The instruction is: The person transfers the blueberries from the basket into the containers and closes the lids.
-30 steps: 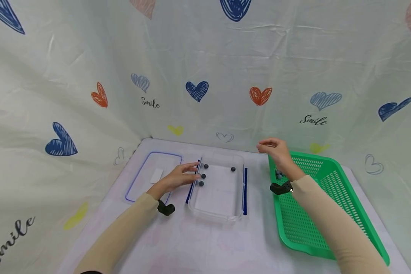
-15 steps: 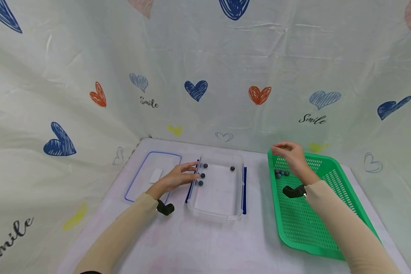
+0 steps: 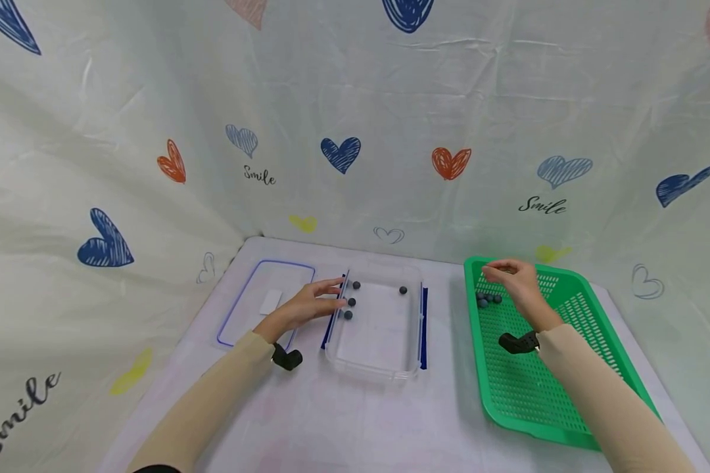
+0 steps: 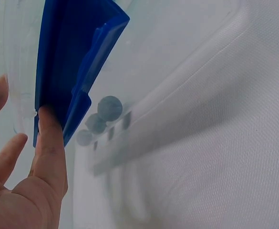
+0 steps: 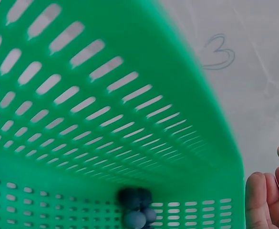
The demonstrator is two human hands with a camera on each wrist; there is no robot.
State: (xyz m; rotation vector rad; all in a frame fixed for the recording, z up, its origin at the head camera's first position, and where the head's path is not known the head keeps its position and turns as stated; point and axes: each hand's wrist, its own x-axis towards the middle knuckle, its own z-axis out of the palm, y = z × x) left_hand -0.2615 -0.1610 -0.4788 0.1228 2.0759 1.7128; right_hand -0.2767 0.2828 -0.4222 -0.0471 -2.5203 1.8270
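My left hand (image 3: 303,309) touches the left side of a clear plastic box (image 3: 373,372), its fingers spread along the wall. In the left wrist view, one finger rests against the box's blue side latch (image 4: 63,62), which hangs folded out. Three blueberries (image 3: 352,302) sit inside near that wall, and one more blueberry (image 3: 403,290) lies at the back right. My right hand (image 3: 519,286) hovers over the back of a green slotted basket (image 3: 482,387), its fingers loosely bent with nothing seen between them. Several blueberries (image 5: 135,219) lie bunched in the basket's back left corner.
The box's clear lid with a blue seal (image 3: 236,309) lies flat on the table at left, a white rectangle showing on it. Another blue latch (image 3: 424,328) sticks out on the box's right. A heart-printed curtain (image 3: 390,105) hangs behind the white-covered table (image 3: 343,427).
My right hand has moved right and down from beside the basket's back left rim to over its inside, uncovering the blueberries there. My left hand stays at the box.
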